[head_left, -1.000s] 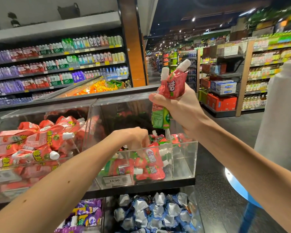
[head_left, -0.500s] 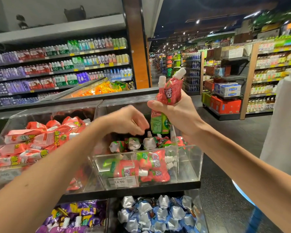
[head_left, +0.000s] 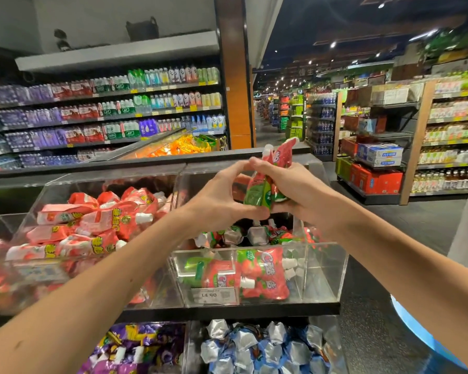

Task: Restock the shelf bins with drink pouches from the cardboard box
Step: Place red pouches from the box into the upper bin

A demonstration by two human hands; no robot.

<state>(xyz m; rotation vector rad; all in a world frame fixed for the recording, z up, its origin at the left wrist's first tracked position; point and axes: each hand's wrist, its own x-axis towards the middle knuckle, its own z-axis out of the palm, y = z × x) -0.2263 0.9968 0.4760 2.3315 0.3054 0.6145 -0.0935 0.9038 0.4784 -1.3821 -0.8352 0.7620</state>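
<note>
Shop shelves full of bottles line the far wall, and a long aisle runs away on the right. Close by sits a row of clear plastic bins. One clear bin on the right holds red and green drink pouches and has a price tag on its front. Just left of it, another bin is piled with pink and red pouches. Lower down are purple pouches and silver and blue ones.

Both hands meet above the right bin. The right hand grips a small bunch of red and green pouches, their white caps pointing up. The left hand has its fingers curled and pinches the left side of the same bunch. I see no cardboard box.
</note>
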